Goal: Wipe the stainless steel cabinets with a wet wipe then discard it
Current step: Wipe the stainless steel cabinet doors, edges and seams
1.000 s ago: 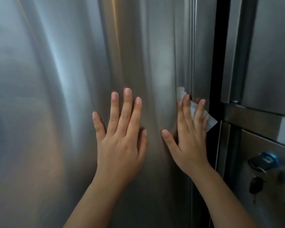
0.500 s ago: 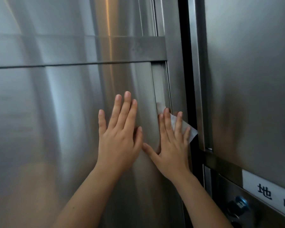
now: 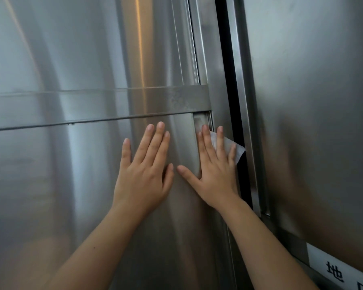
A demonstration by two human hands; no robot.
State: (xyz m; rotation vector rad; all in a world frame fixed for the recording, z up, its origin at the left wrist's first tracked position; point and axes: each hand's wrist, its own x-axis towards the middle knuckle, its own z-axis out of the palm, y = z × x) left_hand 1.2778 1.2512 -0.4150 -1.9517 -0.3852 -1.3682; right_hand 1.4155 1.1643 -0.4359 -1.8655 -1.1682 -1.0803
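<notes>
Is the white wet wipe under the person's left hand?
No, the white wet wipe lies under the straight fingers of the right hand, while the left hand presses the stainless steel cabinet door directly.

Soft, dim light. A warm orange glare streak runs down the stainless steel cabinet door. Straight edges bow from wide-angle distortion, and the frame's margins look slightly soft.

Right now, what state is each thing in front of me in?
Left hand, flat on the left cabinet, fingers straight.
Right hand, fingers straight, pressing the wipe on that cabinet's right edge.
Wipe, pinned under the fingers, one corner sticking out over the dark gap.
Right cabinet, untouched.
Label, stuck on the right cabinet, partly out of frame.
</notes>
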